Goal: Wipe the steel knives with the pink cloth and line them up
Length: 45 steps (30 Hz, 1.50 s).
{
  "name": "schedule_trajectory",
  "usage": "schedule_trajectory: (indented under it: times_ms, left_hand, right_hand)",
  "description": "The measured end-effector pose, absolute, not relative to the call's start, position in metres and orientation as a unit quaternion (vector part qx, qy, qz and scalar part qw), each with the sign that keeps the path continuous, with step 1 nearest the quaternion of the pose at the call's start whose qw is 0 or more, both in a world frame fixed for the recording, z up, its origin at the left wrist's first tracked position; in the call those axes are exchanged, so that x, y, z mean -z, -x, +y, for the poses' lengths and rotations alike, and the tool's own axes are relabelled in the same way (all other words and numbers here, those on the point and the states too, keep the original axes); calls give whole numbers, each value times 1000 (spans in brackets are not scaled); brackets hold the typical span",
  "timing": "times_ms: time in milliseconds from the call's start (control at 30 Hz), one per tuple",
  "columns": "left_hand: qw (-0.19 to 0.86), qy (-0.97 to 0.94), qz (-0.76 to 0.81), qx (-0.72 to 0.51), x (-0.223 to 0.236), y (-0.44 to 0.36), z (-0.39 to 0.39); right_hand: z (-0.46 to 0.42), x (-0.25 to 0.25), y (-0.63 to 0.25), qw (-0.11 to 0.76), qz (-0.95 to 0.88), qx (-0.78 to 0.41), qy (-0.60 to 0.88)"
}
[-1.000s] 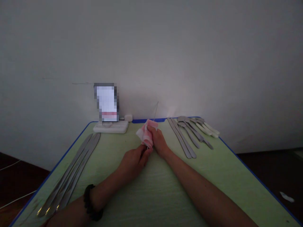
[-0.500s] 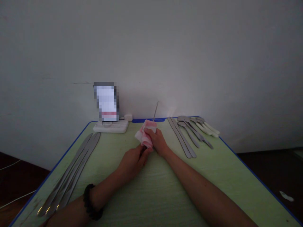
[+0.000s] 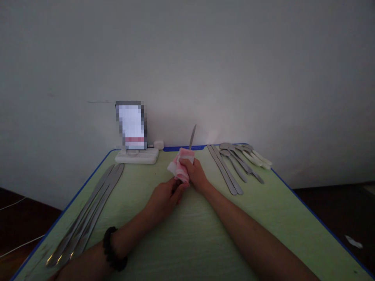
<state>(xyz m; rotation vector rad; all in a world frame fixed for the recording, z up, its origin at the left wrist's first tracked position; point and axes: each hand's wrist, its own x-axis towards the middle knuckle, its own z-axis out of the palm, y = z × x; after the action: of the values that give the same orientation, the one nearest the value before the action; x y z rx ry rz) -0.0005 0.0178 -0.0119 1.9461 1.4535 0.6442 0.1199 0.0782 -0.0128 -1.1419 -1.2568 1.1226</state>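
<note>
A table knife [image 3: 192,136] points up and away, its blade rising out of a pink and white cloth [image 3: 184,162]. My right hand [image 3: 197,175] is closed on the cloth, which is wrapped around the middle of the knife. Just below, my left hand [image 3: 165,198] is closed at the knife's lower end; the handle itself is mostly hidden by fingers and cloth. On the left of the table lie three knives [image 3: 88,210] side by side. To the right are two more knives [image 3: 224,169], with spoons [image 3: 234,164] beyond them.
A phone [image 3: 131,123] with a blurred screen stands on a white base [image 3: 137,157] at the back left, beside a white plug [image 3: 158,145]. White-handled cutlery [image 3: 258,158] lies at the far right corner. The wall [image 3: 187,70] rises behind the blue-edged green table [image 3: 181,238].
The knife has turned about its length, so its blade shows broader now than the thin edge seen earlier. The cloth has shifted slightly in my right hand. Both hands stay in nearly the same place.
</note>
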Motion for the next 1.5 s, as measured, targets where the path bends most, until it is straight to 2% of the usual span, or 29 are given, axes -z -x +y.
schedule_trajectory:
  times_ms: [533,1500]
  left_hand:
    - [374,-692,552,-276,10,-1,15]
    - [333,-721,542,-276,9,-1,16]
  right_hand:
    - [79,13,-121,509,-551,-450,484]
    - [77,12,-120,511,-543,-463,479]
